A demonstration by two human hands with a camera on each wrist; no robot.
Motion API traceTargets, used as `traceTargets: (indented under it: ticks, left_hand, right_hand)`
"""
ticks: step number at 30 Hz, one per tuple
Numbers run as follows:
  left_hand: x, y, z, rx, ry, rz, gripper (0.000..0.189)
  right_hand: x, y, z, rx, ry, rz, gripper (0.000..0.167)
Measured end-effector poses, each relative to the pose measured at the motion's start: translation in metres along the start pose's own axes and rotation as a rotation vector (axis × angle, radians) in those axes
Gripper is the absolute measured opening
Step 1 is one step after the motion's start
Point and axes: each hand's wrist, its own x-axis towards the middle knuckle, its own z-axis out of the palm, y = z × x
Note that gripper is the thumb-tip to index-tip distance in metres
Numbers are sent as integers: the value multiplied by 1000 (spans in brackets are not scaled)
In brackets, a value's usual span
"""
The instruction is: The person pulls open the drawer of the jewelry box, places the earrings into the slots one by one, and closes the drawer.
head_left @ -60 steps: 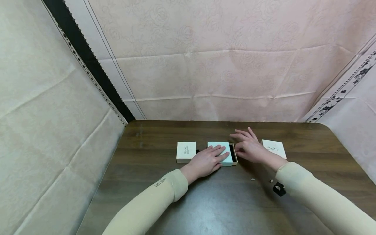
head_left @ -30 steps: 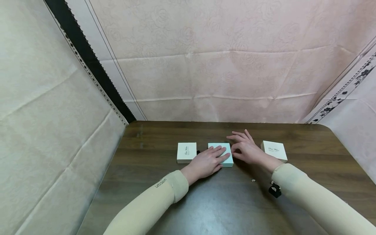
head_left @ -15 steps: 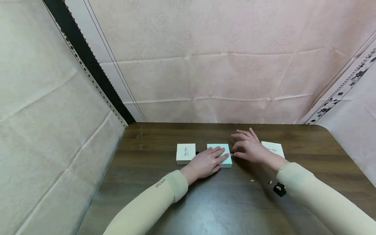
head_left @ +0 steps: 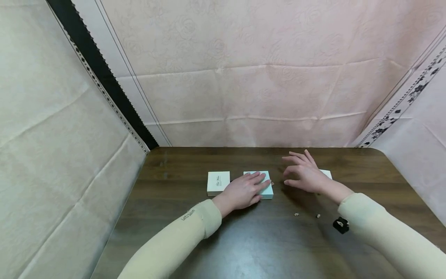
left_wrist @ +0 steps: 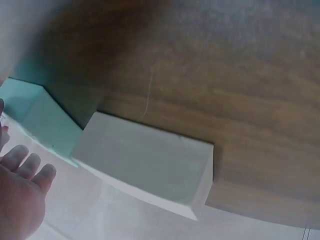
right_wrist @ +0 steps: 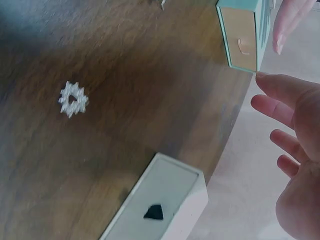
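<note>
The tan tray [right_wrist: 239, 30] of the pale-blue box [head_left: 267, 192] has been slid in since two seconds ago, and the right hand [head_left: 302, 174] has been drawn off toward 3 o'clock. The box, set toward the far edge of the table [head_left: 216, 240], is covered by the left hand [head_left: 240, 192], laid on it with fingers extended. The right hand's grip is released, its fingers spread. From the box, a white box [head_left: 218, 181] is seen at 9 o'clock, a second white box [head_left: 326, 174], partly hidden, at 3; two small silvery pieces [head_left: 318, 216] are scattered at 4.
</note>
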Motion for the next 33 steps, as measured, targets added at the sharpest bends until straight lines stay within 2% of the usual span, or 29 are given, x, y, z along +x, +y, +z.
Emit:
traceTargets:
  ticks: [9,16,25,33]
  left_hand:
    - [-2,-2,-8,14,-15,-13,62]
    - [-4,1,-13,13,-18,-11,62]
    - [-11,1,-19,49,-18,-14,62]
    - [-17,-1,-23,31,-48,-27,63]
  right_hand:
    - [-17,9,-16,-7,30,13,17]
    - [-34,16,-23,-27,101,27,17]
    - [-56,29,-26,-51,135,100,35]
    - [-71,36,-25,-65,126,169,44]
